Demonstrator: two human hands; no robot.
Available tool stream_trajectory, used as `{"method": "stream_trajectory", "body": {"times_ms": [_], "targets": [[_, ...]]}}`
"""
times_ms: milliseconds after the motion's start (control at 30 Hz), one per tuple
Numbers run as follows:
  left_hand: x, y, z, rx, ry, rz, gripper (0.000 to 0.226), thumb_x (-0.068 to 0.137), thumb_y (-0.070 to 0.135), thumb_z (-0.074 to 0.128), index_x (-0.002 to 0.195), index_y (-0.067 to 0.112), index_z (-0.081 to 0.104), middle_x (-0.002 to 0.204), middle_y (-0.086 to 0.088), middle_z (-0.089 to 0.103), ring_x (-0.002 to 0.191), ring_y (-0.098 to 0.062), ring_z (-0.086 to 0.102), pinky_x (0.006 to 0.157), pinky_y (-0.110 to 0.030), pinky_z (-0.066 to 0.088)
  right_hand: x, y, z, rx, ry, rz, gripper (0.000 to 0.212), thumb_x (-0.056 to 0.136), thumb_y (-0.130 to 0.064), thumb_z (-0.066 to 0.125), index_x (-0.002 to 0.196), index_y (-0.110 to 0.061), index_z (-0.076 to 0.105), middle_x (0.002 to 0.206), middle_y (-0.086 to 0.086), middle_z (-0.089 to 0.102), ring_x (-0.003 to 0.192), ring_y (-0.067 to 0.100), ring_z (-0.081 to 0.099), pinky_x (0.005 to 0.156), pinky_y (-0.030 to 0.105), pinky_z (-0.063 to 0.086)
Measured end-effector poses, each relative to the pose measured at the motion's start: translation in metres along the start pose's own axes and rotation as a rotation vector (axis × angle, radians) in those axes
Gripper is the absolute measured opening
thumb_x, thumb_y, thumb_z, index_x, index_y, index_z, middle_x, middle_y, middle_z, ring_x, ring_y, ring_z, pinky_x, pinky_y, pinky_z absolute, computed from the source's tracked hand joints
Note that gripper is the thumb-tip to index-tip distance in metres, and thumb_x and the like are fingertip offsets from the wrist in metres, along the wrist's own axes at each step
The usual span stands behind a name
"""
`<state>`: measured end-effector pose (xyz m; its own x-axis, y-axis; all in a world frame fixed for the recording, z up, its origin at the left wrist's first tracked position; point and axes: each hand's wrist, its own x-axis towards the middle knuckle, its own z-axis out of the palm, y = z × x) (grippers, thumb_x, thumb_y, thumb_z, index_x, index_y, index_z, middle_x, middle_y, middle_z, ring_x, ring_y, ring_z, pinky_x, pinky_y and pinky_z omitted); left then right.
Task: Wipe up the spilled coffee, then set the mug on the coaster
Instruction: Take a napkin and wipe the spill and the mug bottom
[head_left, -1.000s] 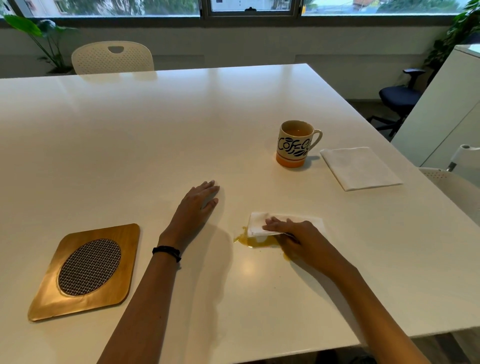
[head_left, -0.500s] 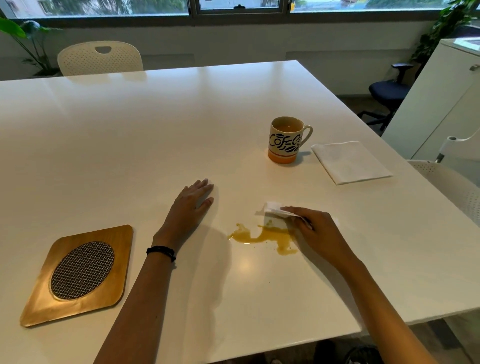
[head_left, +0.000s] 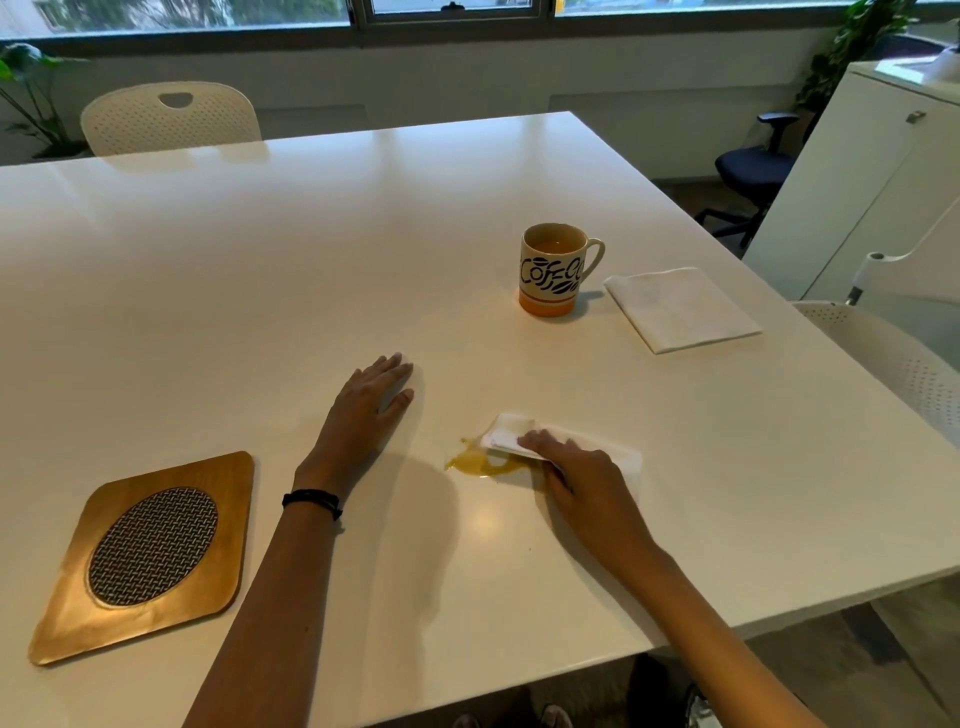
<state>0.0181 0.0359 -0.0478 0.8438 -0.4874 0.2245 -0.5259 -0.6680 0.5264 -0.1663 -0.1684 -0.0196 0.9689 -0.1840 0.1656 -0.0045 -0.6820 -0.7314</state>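
On the white tabletop (head_left: 260, 249) stands the mug (head_left: 551, 270), upright, with brown liquid inside and its handle turned to the right. The spilled coffee (head_left: 471, 461) is a small amber puddle nearer the person than the mug and slightly to its left. The right hand (head_left: 582, 480) lies on a white paper napkin (head_left: 506, 435) at the right edge of that puddle. Its fingers (head_left: 535, 441) are stretched out and press the paper flat rather than curling round it, and the napkin's left end covers part of the puddle. The left hand (head_left: 366, 410) rests palm down on the tabletop, left of the puddle and nearer the person than the mug, its fingers released, straight and holding nothing. A dark wristband (head_left: 311, 503) circles its wrist. The coaster (head_left: 78, 597), a wooden square with a woven oval centre, lies well to the left of the mug, close to the near edge, with nothing on it. Just to the right of the mug lies a second, folded napkin (head_left: 680, 309).
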Motion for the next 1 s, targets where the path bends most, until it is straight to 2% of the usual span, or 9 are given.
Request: {"method": "stream_trajectory", "body": {"times_ms": [100, 167, 233, 333, 533, 633, 767, 900, 1000], "targets": [[0.001, -0.001, 0.000, 0.007, -0.007, -0.003, 0.042, 0.096, 0.026, 0.041, 0.137, 0.018, 0.040, 0.150, -0.001, 0.034, 0.140, -0.011, 0.024, 0.115, -0.031, 0.013, -0.007, -0.008, 0.009, 0.012, -0.051, -0.028, 0.037, 0.091, -0.002, 0.044, 0.123, -0.017, 0.055, 0.132, -0.003, 0.049, 0.120, -0.001, 0.030, 0.105, 0.012, 0.017], [0.001, -0.001, 0.000, 0.004, -0.011, -0.006, 0.042, 0.096, 0.026, 0.042, 0.137, 0.018, 0.040, 0.149, -0.001, 0.034, 0.140, -0.011, 0.024, 0.116, -0.032, 0.013, -0.008, -0.012, 0.007, 0.056, -0.087, -0.036, 0.037, 0.091, -0.003, 0.044, 0.121, -0.020, 0.057, 0.126, -0.005, 0.053, 0.121, 0.001, 0.040, 0.102, 0.009, 0.025], [0.001, -0.002, 0.000, 0.002, -0.012, -0.006, 0.042, 0.096, 0.026, 0.042, 0.137, 0.018, 0.040, 0.150, -0.001, 0.034, 0.140, -0.011, 0.024, 0.116, -0.033, 0.013, -0.004, -0.013, -0.004, 0.160, -0.044, -0.033, 0.036, 0.089, -0.003, 0.047, 0.115, -0.024, 0.062, 0.113, -0.007, 0.064, 0.104, -0.004, 0.058, 0.086, 0.004, 0.038], [0.002, -0.002, 0.001, 0.001, -0.017, -0.009, 0.042, 0.096, 0.026, 0.041, 0.137, 0.018, 0.039, 0.150, -0.001, 0.033, 0.140, -0.011, 0.024, 0.117, -0.033, 0.013, 0.005, -0.012, -0.024, 0.244, 0.094, 0.014, 0.032, 0.090, -0.006, 0.048, 0.111, -0.024, 0.065, 0.093, -0.012, 0.068, 0.082, -0.016, 0.059, 0.067, 0.002, 0.042], [0.003, -0.002, 0.000, -0.008, -0.016, -0.005, 0.042, 0.096, 0.025, 0.042, 0.137, 0.016, 0.040, 0.149, -0.003, 0.034, 0.140, -0.013, 0.024, 0.116, -0.035, 0.014, 0.016, -0.005, -0.027, 0.214, 0.160, 0.081, 0.030, 0.092, -0.006, 0.045, 0.111, -0.019, 0.064, 0.075, -0.009, 0.065, 0.067, -0.009, 0.059, 0.053, 0.004, 0.040], [0.003, -0.002, 0.000, -0.007, -0.024, -0.009, 0.042, 0.096, 0.024, 0.042, 0.137, 0.015, 0.040, 0.150, -0.003, 0.033, 0.140, -0.013, 0.024, 0.116, -0.034, 0.013, 0.015, -0.004, -0.011, 0.188, 0.098, 0.091, 0.030, 0.091, -0.006, 0.046, 0.112, -0.019, 0.064, 0.092, -0.002, 0.070, 0.073, -0.010, 0.059, 0.061, 0.000, 0.039], [0.004, -0.001, 0.000, 0.000, -0.022, -0.013, 0.042, 0.096, 0.024, 0.042, 0.137, 0.015, 0.040, 0.150, -0.004, 0.033, 0.140, -0.014, 0.024, 0.116, -0.034, 0.013, 0.014, -0.004, 0.002, 0.156, 0.072, 0.113, 0.031, 0.089, -0.007, 0.048, 0.112, -0.020, 0.064, 0.109, -0.004, 0.068, 0.099, 0.005, 0.060, 0.083, 0.006, 0.041], [0.004, -0.001, 0.000, -0.007, -0.026, -0.017, 0.042, 0.096, 0.023, 0.043, 0.137, 0.014, 0.040, 0.150, -0.004, 0.033, 0.141, -0.015, 0.024, 0.116, -0.033, 0.012, 0.011, -0.012, 0.007, 0.173, 0.064, 0.101, 0.032, 0.089, -0.006, 0.048, 0.111, -0.021, 0.064, 0.104, -0.014, 0.061, 0.098, -0.002, 0.054, 0.081, -0.005, 0.033], [0.004, -0.002, 0.000, -0.005, -0.031, -0.017, 0.042, 0.096, 0.024, 0.042, 0.137, 0.015, 0.040, 0.150, -0.004, 0.032, 0.141, -0.014, 0.024, 0.116, -0.033, 0.011, 0.004, -0.019, 0.018, 0.168, 0.033, 0.081, 0.033, 0.090, -0.005, 0.047, 0.114, -0.022, 0.062, 0.117, -0.005, 0.063, 0.108, 0.004, 0.054, 0.088, -0.002, 0.031]]}}
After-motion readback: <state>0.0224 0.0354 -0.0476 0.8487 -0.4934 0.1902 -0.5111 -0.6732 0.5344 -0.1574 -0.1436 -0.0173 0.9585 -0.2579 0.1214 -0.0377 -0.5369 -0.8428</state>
